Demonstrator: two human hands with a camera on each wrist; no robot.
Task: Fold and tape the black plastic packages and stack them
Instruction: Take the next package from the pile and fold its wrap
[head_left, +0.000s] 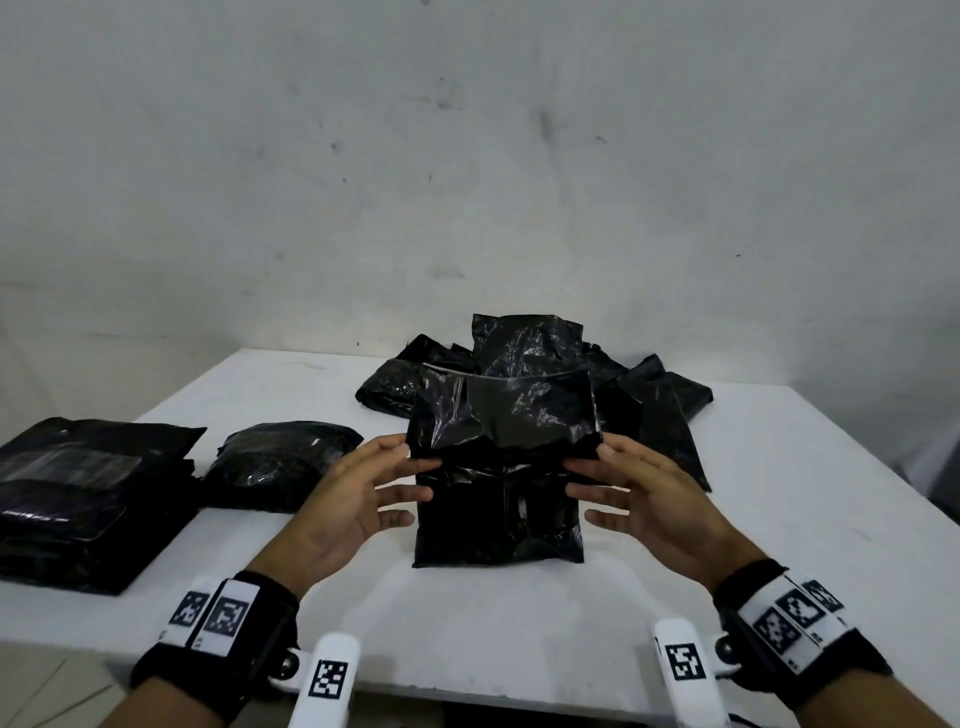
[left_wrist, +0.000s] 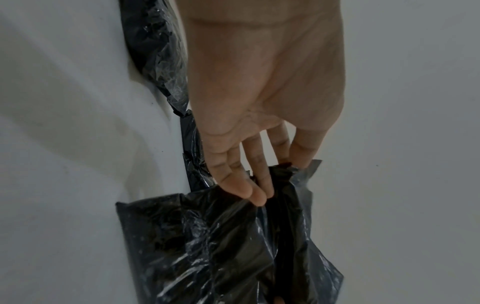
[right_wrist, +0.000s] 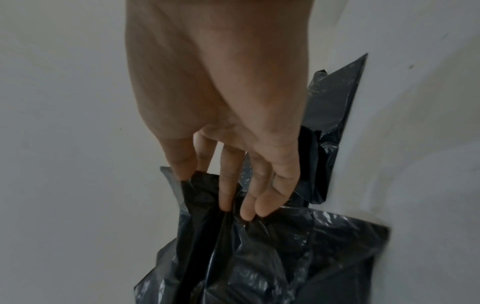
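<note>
At bench (head_left: 779, 519) centre, black package (head_left: 498, 514) laid flat, flap edges pinched by left hand (head_left: 353, 499) and right hand (head_left: 649, 493), remaining fingers (left_wrist: 244, 185) loosely extended.

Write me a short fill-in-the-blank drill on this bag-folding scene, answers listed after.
1. Both hands pinch the flap of the ___-coloured package.
2. The taped stack lies on the person's ___ side.
3. The unfolded pile lies ___ the held package, nearer the wall.
4. Everything rests on a ___ table.

Answers: black; left; behind; white
</note>
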